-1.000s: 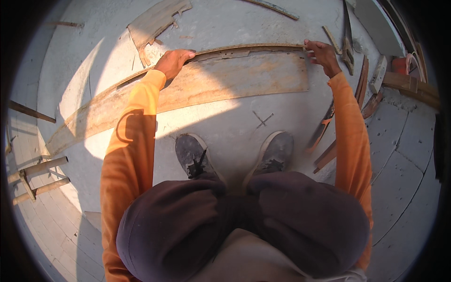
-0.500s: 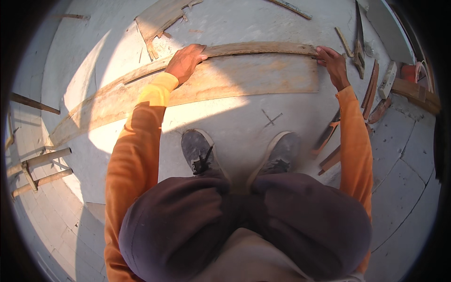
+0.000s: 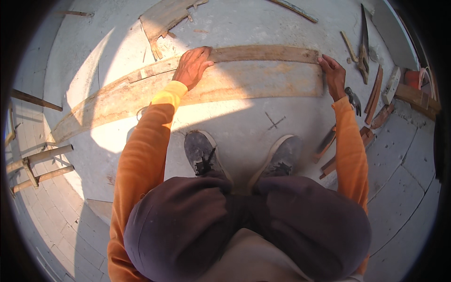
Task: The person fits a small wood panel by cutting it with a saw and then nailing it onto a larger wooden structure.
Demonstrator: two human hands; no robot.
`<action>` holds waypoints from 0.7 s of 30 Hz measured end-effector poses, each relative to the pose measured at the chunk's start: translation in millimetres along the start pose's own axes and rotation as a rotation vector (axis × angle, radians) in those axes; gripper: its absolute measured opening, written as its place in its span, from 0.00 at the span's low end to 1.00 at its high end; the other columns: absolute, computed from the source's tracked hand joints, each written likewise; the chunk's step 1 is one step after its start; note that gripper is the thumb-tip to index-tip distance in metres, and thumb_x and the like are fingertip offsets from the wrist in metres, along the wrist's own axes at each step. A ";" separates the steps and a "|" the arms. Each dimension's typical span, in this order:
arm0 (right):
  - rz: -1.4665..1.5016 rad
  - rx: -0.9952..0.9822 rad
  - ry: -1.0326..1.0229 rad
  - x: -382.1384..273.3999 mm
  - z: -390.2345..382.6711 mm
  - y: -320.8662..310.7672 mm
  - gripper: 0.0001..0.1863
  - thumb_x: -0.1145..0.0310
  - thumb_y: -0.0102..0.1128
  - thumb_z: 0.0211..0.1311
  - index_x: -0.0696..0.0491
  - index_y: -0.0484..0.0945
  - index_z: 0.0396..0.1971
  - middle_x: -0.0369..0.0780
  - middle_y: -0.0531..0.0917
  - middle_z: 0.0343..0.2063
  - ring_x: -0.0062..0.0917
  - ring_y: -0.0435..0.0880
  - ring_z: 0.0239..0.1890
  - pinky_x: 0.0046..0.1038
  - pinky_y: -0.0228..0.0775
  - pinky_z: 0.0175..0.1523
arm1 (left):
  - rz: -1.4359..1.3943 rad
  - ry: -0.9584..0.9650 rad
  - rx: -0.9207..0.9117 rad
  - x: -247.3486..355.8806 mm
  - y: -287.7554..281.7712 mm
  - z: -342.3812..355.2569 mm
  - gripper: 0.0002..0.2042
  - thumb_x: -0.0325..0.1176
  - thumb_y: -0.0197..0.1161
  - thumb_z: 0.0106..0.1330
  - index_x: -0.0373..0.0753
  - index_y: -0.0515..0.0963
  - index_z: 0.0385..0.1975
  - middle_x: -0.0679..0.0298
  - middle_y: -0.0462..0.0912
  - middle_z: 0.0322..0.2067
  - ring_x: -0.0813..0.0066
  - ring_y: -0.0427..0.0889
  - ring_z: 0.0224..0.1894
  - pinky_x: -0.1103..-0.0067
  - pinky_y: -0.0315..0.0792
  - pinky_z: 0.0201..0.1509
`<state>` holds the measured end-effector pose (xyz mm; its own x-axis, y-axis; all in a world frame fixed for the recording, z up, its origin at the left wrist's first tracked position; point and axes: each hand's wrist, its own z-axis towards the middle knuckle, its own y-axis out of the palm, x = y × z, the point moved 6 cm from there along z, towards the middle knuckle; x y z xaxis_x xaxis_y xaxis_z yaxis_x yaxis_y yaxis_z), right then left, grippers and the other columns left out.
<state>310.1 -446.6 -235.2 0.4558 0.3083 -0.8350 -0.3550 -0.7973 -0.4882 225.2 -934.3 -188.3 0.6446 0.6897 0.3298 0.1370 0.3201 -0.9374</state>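
A long, narrow wooden strip [image 3: 263, 53] lies along the far edge of a wider plywood board [image 3: 277, 81] on the pale floor. My left hand [image 3: 191, 66] is laid across the strip near its middle, fingers over the far side and thumb at the near side. At the strip's right end is my right hand [image 3: 334, 75], its slightly bent fingertips touching the end and not wrapped round it. Beside my right wrist lies a hammer [image 3: 353, 101], partly hidden by the sleeve.
A handsaw [image 3: 364, 47] and a short stick [image 3: 348, 46] lie at the far right. Several reddish wood pieces [image 3: 374, 94] are scattered near a beam [image 3: 416, 99]. Broken plywood [image 3: 164, 21] lies at the far left, bamboo poles [image 3: 44, 154] at the left edge.
The strip, tilted before with its edge showing, now lies flatter on the board. My right fingers have slid from gripping its end to resting against it. The hammer has come into sight.
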 end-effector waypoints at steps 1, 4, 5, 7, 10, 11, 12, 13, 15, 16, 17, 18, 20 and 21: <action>0.018 -0.023 0.000 0.5 0.9 0.7 0.24 0.61 0.76 0.66 0.58 0.85 0.58 0.42 0.90 0.47 0.24 0.87 0.49 0.25 0.76 0.58 | -0.022 0.000 -0.005 -0.5 0.0 0.1 0.23 0.41 0.58 0.78 0.36 0.73 0.67 0.53 0.77 0.63 0.52 0.74 0.66 0.60 0.64 0.72; 0.073 -0.072 0.015 2.3 4.6 1.1 0.24 0.62 0.76 0.65 0.59 0.85 0.57 0.41 0.90 0.46 0.25 0.87 0.47 0.25 0.77 0.58 | -0.033 -0.031 -0.057 -4.0 2.5 -0.1 0.24 0.46 0.53 0.81 0.39 0.71 0.69 0.56 0.75 0.67 0.57 0.71 0.69 0.61 0.59 0.77; 0.092 -0.076 0.029 2.9 6.6 1.1 0.24 0.62 0.76 0.65 0.60 0.85 0.57 0.41 0.90 0.45 0.25 0.87 0.46 0.25 0.77 0.57 | -0.047 -0.027 -0.056 -4.8 2.4 0.3 0.24 0.46 0.53 0.81 0.39 0.71 0.69 0.56 0.75 0.67 0.58 0.71 0.69 0.61 0.59 0.77; 0.117 -0.086 0.053 2.1 7.9 2.0 0.24 0.63 0.76 0.65 0.60 0.85 0.56 0.41 0.90 0.44 0.25 0.87 0.46 0.26 0.77 0.56 | -0.076 -0.022 -0.058 -6.8 1.5 0.9 0.24 0.46 0.52 0.81 0.39 0.71 0.69 0.55 0.75 0.67 0.58 0.71 0.69 0.61 0.59 0.77; 0.096 -0.105 0.076 0.2 10.0 2.3 0.23 0.64 0.76 0.65 0.60 0.85 0.56 0.42 0.90 0.45 0.26 0.87 0.46 0.26 0.78 0.56 | -0.030 -0.033 -0.064 -7.3 0.7 2.7 0.24 0.45 0.51 0.81 0.38 0.70 0.69 0.55 0.75 0.66 0.57 0.71 0.69 0.61 0.59 0.77; 0.063 -0.110 0.078 1.7 12.4 0.6 0.24 0.64 0.76 0.65 0.60 0.85 0.56 0.42 0.90 0.45 0.26 0.87 0.46 0.27 0.78 0.56 | -0.029 -0.041 -0.074 -5.5 1.4 3.7 0.23 0.44 0.51 0.81 0.38 0.70 0.69 0.55 0.76 0.65 0.56 0.71 0.69 0.61 0.59 0.77; 0.030 -0.114 0.081 3.4 14.6 -1.2 0.24 0.64 0.76 0.65 0.61 0.85 0.57 0.42 0.90 0.46 0.27 0.87 0.47 0.27 0.78 0.56 | -0.028 -0.047 -0.085 -2.4 2.3 2.9 0.23 0.44 0.51 0.81 0.38 0.70 0.69 0.54 0.76 0.65 0.56 0.71 0.69 0.60 0.59 0.77; 0.035 -0.130 0.086 1.8 15.8 -1.4 0.24 0.64 0.76 0.65 0.61 0.84 0.57 0.43 0.90 0.47 0.27 0.87 0.48 0.27 0.78 0.56 | -0.027 -0.051 -0.093 -0.5 2.8 3.9 0.23 0.44 0.50 0.81 0.38 0.70 0.69 0.54 0.76 0.64 0.56 0.71 0.69 0.60 0.58 0.77; 0.045 -0.159 0.098 0.0 17.5 -2.1 0.25 0.65 0.76 0.65 0.62 0.84 0.58 0.44 0.89 0.49 0.28 0.87 0.49 0.28 0.79 0.58 | -0.041 -0.059 -0.088 1.3 0.3 5.8 0.22 0.42 0.52 0.81 0.37 0.71 0.68 0.52 0.76 0.65 0.53 0.71 0.68 0.60 0.59 0.75; 0.043 -0.163 0.085 -1.6 16.6 -1.8 0.25 0.65 0.75 0.65 0.62 0.83 0.58 0.44 0.89 0.49 0.28 0.87 0.50 0.28 0.79 0.59 | -0.052 -0.065 -0.089 2.3 1.5 4.3 0.22 0.41 0.52 0.80 0.36 0.71 0.68 0.51 0.75 0.65 0.52 0.71 0.68 0.60 0.59 0.75; 0.041 -0.167 0.072 -3.0 16.6 -0.4 0.25 0.65 0.75 0.66 0.62 0.83 0.58 0.44 0.89 0.50 0.28 0.87 0.51 0.28 0.79 0.59 | -0.045 -0.062 -0.078 2.4 1.4 4.2 0.22 0.41 0.52 0.80 0.36 0.71 0.68 0.50 0.75 0.65 0.52 0.71 0.68 0.60 0.59 0.75; 0.038 -0.171 0.061 -4.0 16.3 0.8 0.25 0.65 0.75 0.66 0.62 0.83 0.59 0.45 0.88 0.51 0.29 0.87 0.52 0.28 0.79 0.60 | -0.038 -0.059 -0.067 1.7 0.7 4.2 0.22 0.41 0.52 0.80 0.36 0.71 0.68 0.50 0.75 0.64 0.52 0.71 0.68 0.60 0.59 0.75; 0.070 -0.174 0.086 -4.0 15.6 4.0 0.25 0.64 0.74 0.66 0.62 0.83 0.59 0.45 0.88 0.51 0.29 0.87 0.53 0.28 0.79 0.61 | -0.024 -0.062 -0.056 -1.1 1.3 1.8 0.22 0.41 0.52 0.80 0.36 0.71 0.67 0.50 0.76 0.64 0.51 0.71 0.68 0.60 0.59 0.75; 0.087 -0.175 0.099 -3.6 14.4 5.1 0.25 0.64 0.74 0.66 0.62 0.83 0.59 0.46 0.88 0.51 0.29 0.87 0.53 0.28 0.79 0.61 | -0.019 -0.065 -0.055 -1.8 2.2 0.2 0.22 0.41 0.52 0.80 0.36 0.71 0.67 0.50 0.76 0.64 0.51 0.71 0.68 0.60 0.59 0.75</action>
<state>294.9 -444.3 -238.3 0.5107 0.1893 -0.8387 -0.2528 -0.8993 -0.3569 224.1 -934.8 -190.9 0.5912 0.7254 0.3527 0.1910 0.2990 -0.9350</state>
